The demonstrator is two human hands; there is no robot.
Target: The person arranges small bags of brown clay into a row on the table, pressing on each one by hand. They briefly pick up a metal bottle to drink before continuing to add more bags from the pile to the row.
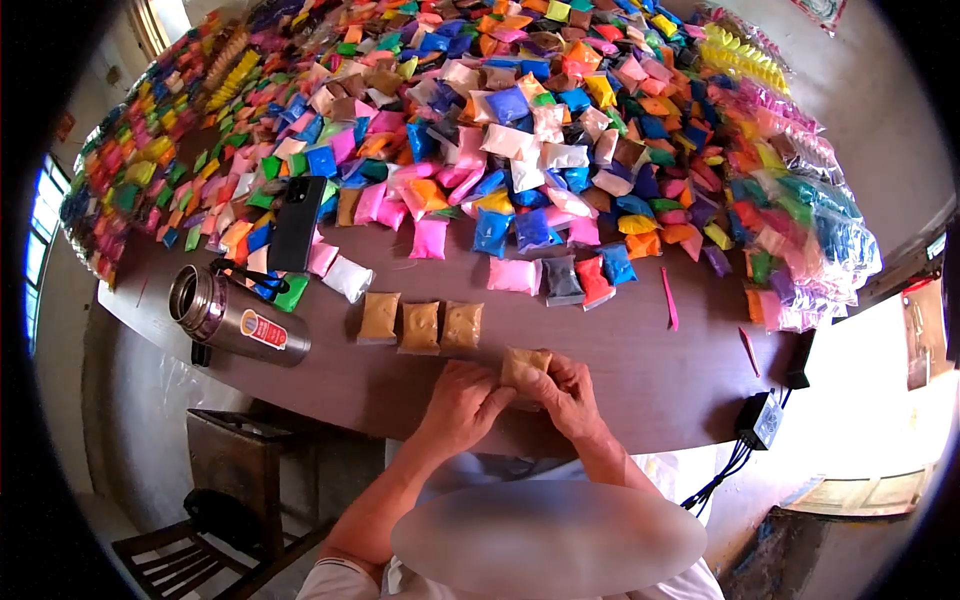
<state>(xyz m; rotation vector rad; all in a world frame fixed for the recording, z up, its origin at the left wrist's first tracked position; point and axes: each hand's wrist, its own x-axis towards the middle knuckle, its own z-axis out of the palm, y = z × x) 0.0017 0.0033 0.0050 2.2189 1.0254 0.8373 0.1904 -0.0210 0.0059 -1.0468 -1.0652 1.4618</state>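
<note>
Now both hands, left hand (462, 405) and right hand (568, 392), grip tan packet (524, 364); flask (235, 318) label unreadable.

two bare forearms, no sleeves reaching the wrists — the left hand (455, 405) and right hand (570, 395) wear no gloves, rings or watch; a white garment shows below — its middle blurred.
</note>
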